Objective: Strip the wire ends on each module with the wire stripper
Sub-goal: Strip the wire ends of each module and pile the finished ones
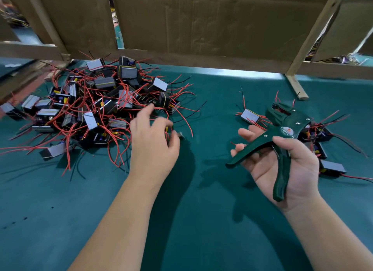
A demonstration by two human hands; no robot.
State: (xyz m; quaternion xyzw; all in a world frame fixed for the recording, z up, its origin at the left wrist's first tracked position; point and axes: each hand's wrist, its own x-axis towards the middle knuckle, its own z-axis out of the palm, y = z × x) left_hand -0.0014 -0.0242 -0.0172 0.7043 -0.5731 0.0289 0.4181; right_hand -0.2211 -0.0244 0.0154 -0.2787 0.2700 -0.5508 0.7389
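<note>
Nearest, the right hand (298, 170) lay palm up with the wire stripper (286, 125) across it. The thumb was hooked over the top, the fingers curled loosely round one handle, and the handles were spread. Held so slackly, the tool might twist or slip once a wire was fed into its head. Further out, the left hand (153, 143) reached palm down to the edge of the big pile of modules (96, 101), fingers half curled and blurred; whether they gripped anything I could not tell. The red and black leads were so tangled that lifting one module would probably drag neighbours across the green mat (201, 190). A smaller group of modules (321, 137) lay beyond the stripper. Cardboard panels (201, 24) closed the back.
</note>
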